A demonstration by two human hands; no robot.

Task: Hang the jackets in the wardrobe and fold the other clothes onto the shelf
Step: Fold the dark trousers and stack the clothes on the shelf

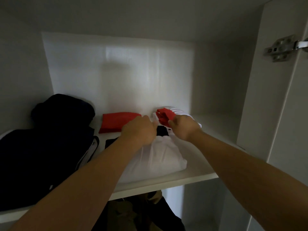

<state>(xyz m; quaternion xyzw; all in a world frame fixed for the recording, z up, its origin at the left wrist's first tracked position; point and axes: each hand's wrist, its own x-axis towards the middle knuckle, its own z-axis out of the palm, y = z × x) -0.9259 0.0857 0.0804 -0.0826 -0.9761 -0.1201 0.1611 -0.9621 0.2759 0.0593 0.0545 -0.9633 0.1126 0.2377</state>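
Clamping left grip (140, 130) onto folded white garment (160, 157) on the shelf (203, 165), pinching red-and-white cloth (166, 115) with right grip (181, 127) just behind.

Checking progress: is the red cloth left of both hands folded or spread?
Folded. The red cloth lies as a compact flat rectangle with straight edges on the shelf.

The white shelf (201, 170) carries a dark navy pile (41, 155) at left, a folded red cloth (119, 122) far middle, a folded white garment (160, 158) near middle, and a red-and-white garment (167, 114) behind it.
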